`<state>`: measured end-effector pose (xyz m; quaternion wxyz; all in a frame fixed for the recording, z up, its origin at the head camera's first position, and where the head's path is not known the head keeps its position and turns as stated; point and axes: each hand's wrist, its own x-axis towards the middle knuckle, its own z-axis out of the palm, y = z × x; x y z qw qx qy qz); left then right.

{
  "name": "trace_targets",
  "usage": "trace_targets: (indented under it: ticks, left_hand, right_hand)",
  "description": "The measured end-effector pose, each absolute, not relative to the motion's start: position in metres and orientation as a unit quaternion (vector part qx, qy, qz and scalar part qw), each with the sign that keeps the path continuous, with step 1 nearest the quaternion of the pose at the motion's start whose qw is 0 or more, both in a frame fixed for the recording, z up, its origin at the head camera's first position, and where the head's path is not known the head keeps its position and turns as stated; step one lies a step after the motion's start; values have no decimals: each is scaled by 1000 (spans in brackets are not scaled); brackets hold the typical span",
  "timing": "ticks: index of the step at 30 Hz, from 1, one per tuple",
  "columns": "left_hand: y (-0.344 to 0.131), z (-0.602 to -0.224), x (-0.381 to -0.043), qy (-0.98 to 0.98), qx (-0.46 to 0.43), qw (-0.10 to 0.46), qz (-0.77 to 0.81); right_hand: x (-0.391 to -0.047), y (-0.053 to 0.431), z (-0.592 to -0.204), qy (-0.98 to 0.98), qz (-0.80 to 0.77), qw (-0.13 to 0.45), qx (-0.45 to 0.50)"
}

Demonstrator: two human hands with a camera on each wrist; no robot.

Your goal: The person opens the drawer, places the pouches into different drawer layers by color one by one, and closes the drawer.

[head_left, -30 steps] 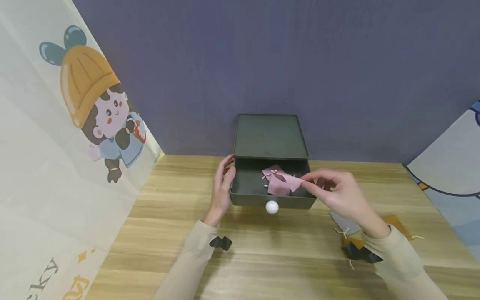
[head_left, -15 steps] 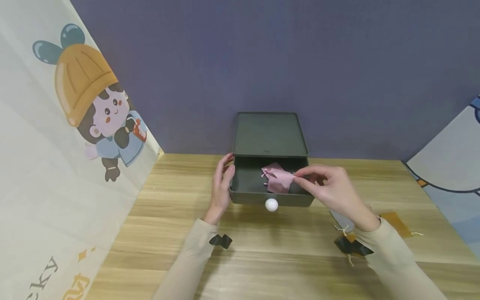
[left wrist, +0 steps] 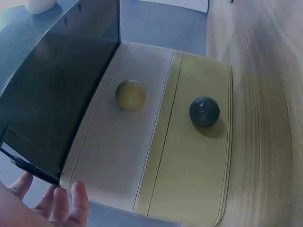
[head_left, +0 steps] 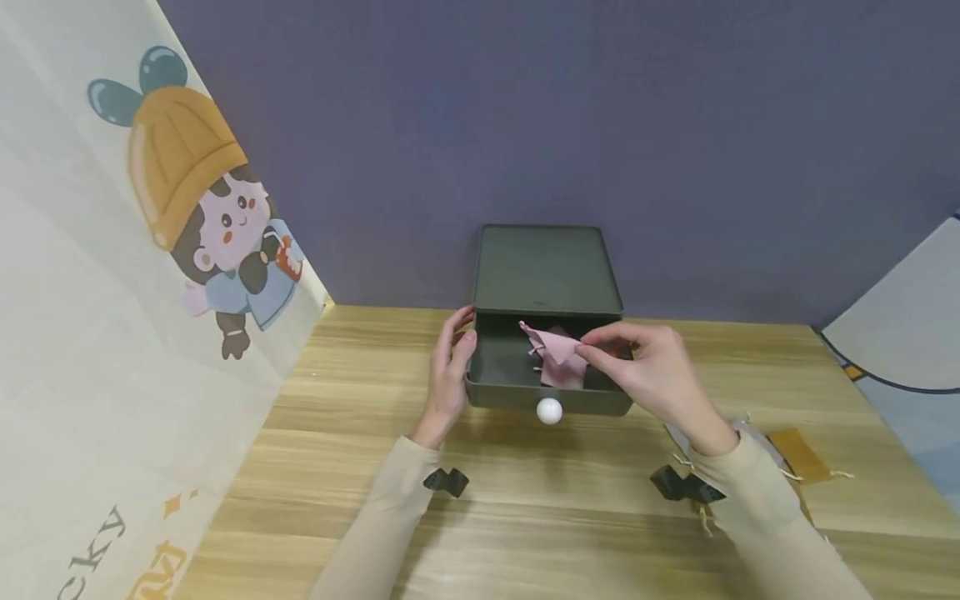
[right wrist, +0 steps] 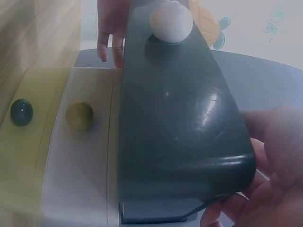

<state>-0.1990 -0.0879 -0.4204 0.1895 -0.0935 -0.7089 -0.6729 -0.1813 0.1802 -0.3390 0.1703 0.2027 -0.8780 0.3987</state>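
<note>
In the head view, a pink drawstring pouch (head_left: 556, 344) is pinched between thumb and fingers of my right hand (head_left: 651, 367), tilted over the pulled-out dark green drawer (head_left: 504, 395). More pink pouch cloth (head_left: 564, 374) lies below it in the drawer. My left hand (head_left: 448, 372) rests against the drawer unit's left side, its fingers reaching back along it and its thumb at the drawer wall. The left wrist view shows those fingertips (left wrist: 79, 191) at the unit's edge. The right wrist view has my right hand (right wrist: 272, 175) beside the drawer's end; the pouch is hidden there.
The drawer has a round white knob (head_left: 549, 411). Below it are a white drawer front (left wrist: 118, 151) and a yellow-green one (left wrist: 189, 175), each with a knob. An orange pouch (head_left: 801, 455) and a grey pouch (head_left: 678, 437) lie at right, partly behind my right arm. A wall stands behind the unit.
My right hand has moved left over the drawer, carrying the pink pouch, whose drawstring end now points up and left. The left hand stays at the unit's side.
</note>
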Motion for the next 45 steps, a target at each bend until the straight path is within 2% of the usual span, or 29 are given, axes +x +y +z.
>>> trace_targets:
  ticks: [6,16,30,38,45]
  left_hand:
    - [-88,-419,-198,-702,-95,191,-679]
    - [-88,-417,-196,-700,-98,186,-682]
    - [-87,-418,-198,-706,-93,187,-677]
    - [-87,-419,-197,-707,-93,187,-676]
    - [-86,-421,-200,-704,-94,196,-677]
  right_hand:
    - [-185,175,-336,-879,391,180,204]
    - [-187,165,-330,-889,384,153,197]
    - [-197,160,-332,-890,363,174,215]
    - [-200,164,-334,-914,313,143,214]
    - [-200,167,-334,-917,291,140,235]
